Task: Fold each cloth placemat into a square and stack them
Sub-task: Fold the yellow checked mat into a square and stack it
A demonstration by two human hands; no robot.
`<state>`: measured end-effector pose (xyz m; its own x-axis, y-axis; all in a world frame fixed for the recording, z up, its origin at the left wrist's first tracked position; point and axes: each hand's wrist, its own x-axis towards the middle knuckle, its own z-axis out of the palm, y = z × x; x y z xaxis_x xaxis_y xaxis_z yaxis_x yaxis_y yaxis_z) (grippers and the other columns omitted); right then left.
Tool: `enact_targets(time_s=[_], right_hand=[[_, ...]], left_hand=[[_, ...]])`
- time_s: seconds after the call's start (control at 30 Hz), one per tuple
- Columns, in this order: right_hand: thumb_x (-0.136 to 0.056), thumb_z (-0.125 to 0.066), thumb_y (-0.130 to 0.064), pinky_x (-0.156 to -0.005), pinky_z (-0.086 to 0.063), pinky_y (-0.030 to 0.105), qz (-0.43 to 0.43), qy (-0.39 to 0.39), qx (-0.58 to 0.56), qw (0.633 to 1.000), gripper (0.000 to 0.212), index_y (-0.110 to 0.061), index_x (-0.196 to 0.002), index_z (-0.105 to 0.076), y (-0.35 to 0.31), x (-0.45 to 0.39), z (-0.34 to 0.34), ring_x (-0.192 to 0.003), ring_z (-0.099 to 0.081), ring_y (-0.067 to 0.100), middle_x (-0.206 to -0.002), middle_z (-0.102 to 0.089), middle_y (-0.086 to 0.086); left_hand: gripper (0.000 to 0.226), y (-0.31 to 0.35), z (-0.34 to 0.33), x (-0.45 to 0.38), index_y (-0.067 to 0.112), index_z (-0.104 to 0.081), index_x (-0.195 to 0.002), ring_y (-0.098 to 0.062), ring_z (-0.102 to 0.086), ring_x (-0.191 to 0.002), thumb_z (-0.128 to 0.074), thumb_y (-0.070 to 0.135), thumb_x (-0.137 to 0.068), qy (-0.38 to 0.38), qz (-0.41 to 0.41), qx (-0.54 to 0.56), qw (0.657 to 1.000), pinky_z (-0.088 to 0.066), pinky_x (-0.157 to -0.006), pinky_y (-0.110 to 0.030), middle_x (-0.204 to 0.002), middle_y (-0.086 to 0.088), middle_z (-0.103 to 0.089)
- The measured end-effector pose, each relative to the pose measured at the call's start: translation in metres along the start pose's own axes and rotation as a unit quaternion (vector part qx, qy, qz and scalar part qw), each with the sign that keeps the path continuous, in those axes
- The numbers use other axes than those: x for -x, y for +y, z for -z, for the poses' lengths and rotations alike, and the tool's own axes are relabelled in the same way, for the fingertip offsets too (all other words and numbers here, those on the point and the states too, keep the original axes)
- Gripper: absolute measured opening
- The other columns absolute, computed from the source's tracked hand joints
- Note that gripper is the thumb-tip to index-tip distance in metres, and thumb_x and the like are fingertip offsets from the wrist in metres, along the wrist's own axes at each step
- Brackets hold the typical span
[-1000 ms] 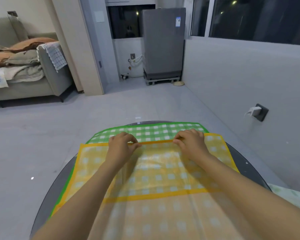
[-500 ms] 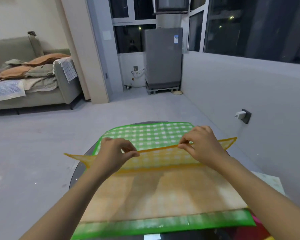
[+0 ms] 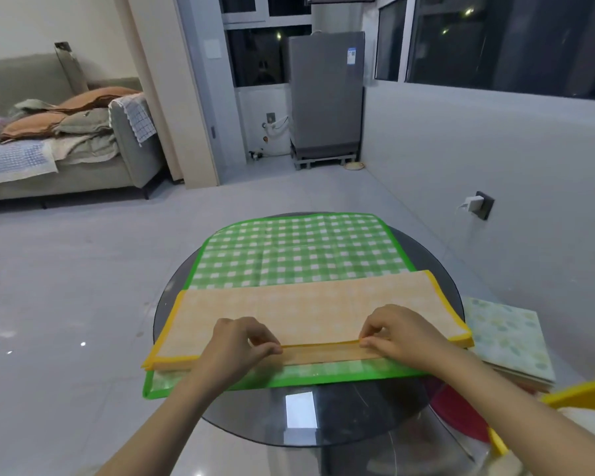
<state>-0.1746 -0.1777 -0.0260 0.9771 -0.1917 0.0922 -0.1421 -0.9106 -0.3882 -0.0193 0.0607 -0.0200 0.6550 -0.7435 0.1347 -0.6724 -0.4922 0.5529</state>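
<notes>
1. A pale-tiled room at night: dark windows, a grey sofa (image 3: 66, 159) heaped with cushions on the left, and a tall grey appliance (image 3: 325, 97) standing in the far alcove.
2. Nearer is a round dark glass table (image 3: 323, 420), its top glossy and likely slippery under cloth.
3. Spread flat across it lies the green checked placemat (image 3: 299, 252), not yet folded.
4. On the green one's near half lies the orange placemat (image 3: 306, 309), doubled over into a long band with its yellow-bound edges brought together along the near side.
5. Off the table's right edge sits a pale dotted folded cloth (image 3: 509, 338) on what looks like a small pile; I cannot tell what lies under it.
6. The left hand (image 3: 236, 345) pinches the orange mat's near hem between thumb and fingertips, fingers curled.
7. The right hand (image 3: 397, 333) pinches the same hem further right, in the same way.
8. The cloth looks thin, light and limp. I'd judge it will sag wherever it is unsupported and may drag the green mat along, so the bound hem and corners are the best places to hold it for the next fold.
</notes>
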Motion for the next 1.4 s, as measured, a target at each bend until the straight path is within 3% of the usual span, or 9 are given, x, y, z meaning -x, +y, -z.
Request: enact_targets(time_s=[0.2, 0.4, 0.53, 0.7, 0.87, 1.07, 1.2, 1.3, 1.4], right_hand=[[-0.081, -0.065, -0.042, -0.085, -0.040, 0.021, -0.011, -0.005, -0.024, 1.000, 0.011, -0.032, -0.085, -0.069, 0.006, 0.005, -0.012, -0.096, -0.048, 0.005, -0.091, -0.058, -0.015], [-0.084, -0.060, -0.048, -0.083, -0.043, 0.025, -0.016, 0.011, -0.024, 1.000, 0.020, -0.030, -0.085, -0.069, 0.010, 0.001, -0.017, -0.093, -0.049, 0.005, -0.089, -0.059, -0.013], [-0.085, -0.059, -0.047, -0.076, -0.045, 0.024, -0.027, 0.035, -0.011, 0.999, 0.017, -0.032, -0.091, -0.066, 0.007, -0.006, -0.019, -0.088, -0.050, 0.004, -0.085, -0.062, -0.013], [-0.088, -0.054, -0.046, -0.058, -0.031, 0.014, -0.037, 0.042, 0.023, 0.998, 0.016, -0.034, -0.096, -0.063, 0.001, -0.017, -0.021, -0.074, -0.045, 0.002, -0.069, -0.052, -0.014], [-0.093, -0.048, -0.042, -0.053, -0.031, 0.018, -0.086, 0.042, 0.055, 0.994, 0.022, -0.028, -0.089, -0.064, -0.006, -0.032, -0.019, -0.068, -0.050, 0.006, -0.067, -0.056, -0.012], [-0.094, -0.044, -0.040, -0.052, -0.032, 0.026, -0.110, 0.055, 0.096, 0.988, 0.029, -0.020, -0.084, -0.063, -0.017, -0.056, -0.024, -0.077, -0.059, 0.018, -0.080, -0.065, -0.003], [-0.095, -0.041, -0.031, -0.083, -0.038, 0.027, -0.084, 0.106, 0.083, 0.987, 0.029, -0.022, -0.115, -0.060, -0.015, -0.072, -0.039, -0.109, -0.050, 0.017, -0.115, -0.058, -0.003], [-0.099, -0.031, -0.038, -0.115, -0.012, 0.030, -0.087, 0.035, 0.082, 0.992, 0.048, -0.025, -0.145, -0.030, -0.011, -0.085, -0.052, -0.143, -0.016, 0.016, -0.154, -0.025, -0.002], [-0.100, -0.020, -0.045, -0.117, 0.004, 0.032, -0.087, -0.013, 0.078, 0.993, 0.053, -0.028, -0.150, -0.010, -0.008, -0.089, -0.060, -0.145, 0.005, 0.011, -0.159, -0.003, -0.006]], left_hand=[[0.016, 0.000, -0.012, 0.003, 0.028, -0.076, -0.072, -0.004, -0.057, -0.075, -0.064, 0.038, -0.076, -0.035, 0.010, -0.067, 0.997, -0.044, -0.086, -0.028, -0.076, 0.013, -0.066], [0.025, -0.010, -0.020, -0.007, 0.043, -0.053, -0.058, 0.000, -0.053, -0.070, -0.063, 0.053, -0.079, -0.043, -0.021, -0.085, 0.995, -0.033, -0.086, -0.027, -0.072, 0.016, -0.058], [0.041, -0.006, -0.032, -0.023, 0.031, -0.068, -0.081, 0.001, -0.049, -0.077, -0.042, 0.063, -0.079, 0.011, -0.034, -0.084, 0.996, -0.030, -0.086, -0.030, -0.087, 0.015, -0.059], [0.025, 0.002, -0.049, -0.050, 0.026, -0.066, -0.110, -0.016, -0.047, -0.116, -0.048, 0.033, -0.094, 0.056, -0.036, -0.119, 0.991, -0.023, -0.089, -0.030, -0.121, 0.004, -0.056], [0.046, 0.009, -0.061, -0.072, 0.022, -0.035, -0.144, -0.019, -0.015, -0.145, -0.032, 0.032, -0.099, 0.001, -0.004, -0.153, 0.988, -0.012, -0.114, -0.036, -0.157, -0.005, -0.019], [0.057, 0.007, -0.078, -0.081, 0.023, 0.000, -0.151, -0.021, 0.011, -0.146, -0.015, 0.041, -0.100, -0.080, 0.048, -0.189, 0.977, 0.004, -0.119, -0.042, -0.159, -0.004, 0.009], [0.057, 0.003, -0.082, -0.079, 0.025, 0.003, -0.151, -0.019, 0.013, -0.146, -0.013, 0.043, -0.099, -0.067, 0.047, -0.200, 0.976, 0.006, -0.119, -0.040, -0.159, -0.002, 0.011], [0.056, 0.003, -0.082, -0.079, 0.026, 0.002, -0.151, -0.017, 0.013, -0.146, -0.013, 0.043, -0.099, -0.057, 0.044, -0.201, 0.977, 0.007, -0.119, -0.039, -0.159, -0.001, 0.010], [0.056, 0.002, -0.083, -0.080, 0.027, 0.002, -0.151, -0.016, 0.013, -0.146, -0.014, 0.043, -0.099, -0.050, 0.043, -0.203, 0.977, 0.007, -0.119, -0.038, -0.159, 0.000, 0.010]])
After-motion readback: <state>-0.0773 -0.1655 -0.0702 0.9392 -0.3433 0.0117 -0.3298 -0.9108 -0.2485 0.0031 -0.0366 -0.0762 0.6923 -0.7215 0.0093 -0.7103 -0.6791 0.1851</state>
